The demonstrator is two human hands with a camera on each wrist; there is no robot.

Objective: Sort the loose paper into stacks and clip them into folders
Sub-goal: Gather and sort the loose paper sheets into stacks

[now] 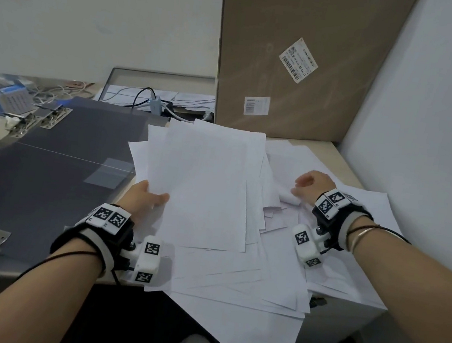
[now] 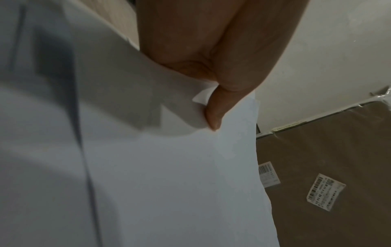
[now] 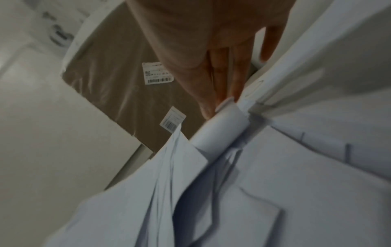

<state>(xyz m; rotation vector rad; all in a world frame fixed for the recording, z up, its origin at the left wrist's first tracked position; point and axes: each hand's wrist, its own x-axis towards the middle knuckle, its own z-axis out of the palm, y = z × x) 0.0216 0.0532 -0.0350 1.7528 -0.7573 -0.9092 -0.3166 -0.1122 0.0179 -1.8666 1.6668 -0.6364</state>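
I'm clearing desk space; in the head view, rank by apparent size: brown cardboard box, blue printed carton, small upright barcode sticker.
1. brown cardboard box
2. blue printed carton
3. small upright barcode sticker

Desk (image 1: 326, 146) — loose paper (image 1: 235, 279) heaped right, overhanging near edge; dark open folders (image 1: 50, 174) left; cardboard box (image 1: 301, 67) upright far right; blue box (image 1: 5, 98) far left.

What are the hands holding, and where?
Left hand pinches a sheaf of sheets at its near left corner. Right hand touches a curled sheet; grip unclear.
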